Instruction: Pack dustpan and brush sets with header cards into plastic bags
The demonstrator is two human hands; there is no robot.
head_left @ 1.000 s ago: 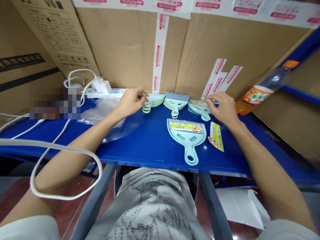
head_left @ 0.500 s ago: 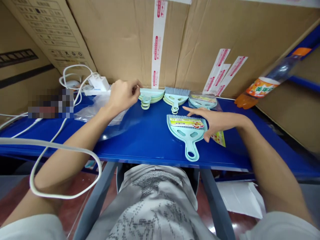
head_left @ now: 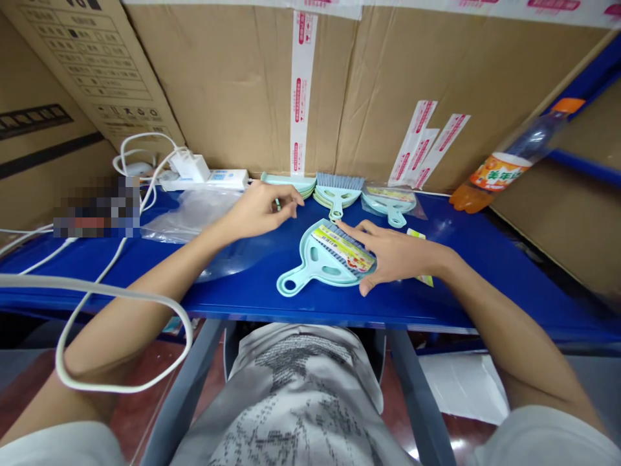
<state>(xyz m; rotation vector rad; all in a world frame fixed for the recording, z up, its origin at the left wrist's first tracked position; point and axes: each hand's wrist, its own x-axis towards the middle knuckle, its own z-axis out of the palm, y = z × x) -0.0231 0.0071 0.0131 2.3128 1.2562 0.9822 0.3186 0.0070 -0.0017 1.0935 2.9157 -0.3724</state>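
A light-blue dustpan with a brush and a yellow label [head_left: 320, 259] lies on the blue table, its handle pointing left toward the front edge. My right hand [head_left: 392, 252] is at its right rim, thumb and fingers spread around that side. My left hand [head_left: 269, 207] hovers left of it, fingers curled and apart, with nothing seen in them. Behind stand a stack of dustpans [head_left: 291, 181], partly hidden by my left hand, a stack of brushes [head_left: 338, 191] and a bagged dustpan set [head_left: 392, 202]. A yellow label card [head_left: 425, 278] lies partly under my right hand.
Clear plastic bags [head_left: 194, 213] lie at the left, beside a white power strip [head_left: 228, 178] and white cables. An orange drink bottle [head_left: 509, 162] leans at the right. Cardboard [head_left: 233, 84] closes off the back. One cable loops over my left forearm.
The dustpan set has turned so its handle points left instead of toward me, and it has shifted left. My right hand has moved left with it. My left hand has moved right and nearer.
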